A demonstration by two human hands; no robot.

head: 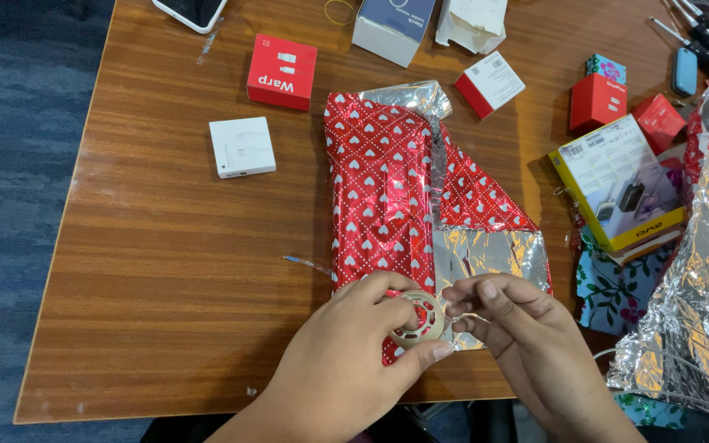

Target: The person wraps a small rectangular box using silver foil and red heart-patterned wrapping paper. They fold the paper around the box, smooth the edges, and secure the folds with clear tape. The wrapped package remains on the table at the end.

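My left hand (346, 353) grips a small roll of clear tape (417, 321) with a pale hub, held over the near end of a parcel wrapped in red paper with white hearts (379, 189). Just right of the roll, my right hand (519, 328) pinches the tape's loose end between thumb and fingertips. The parcel lies lengthwise on the wooden table (174, 246). Its right flap is folded open and shows the silver underside (486, 250).
A white flat box (242, 147) and a red box (282, 72) lie left of the parcel. Small red and white boxes (490, 84), a yellow-edged box (621, 180), crumpled silver foil (699, 303), floral paper (617, 287) and screwdrivers (703, 33) crowd the right side.
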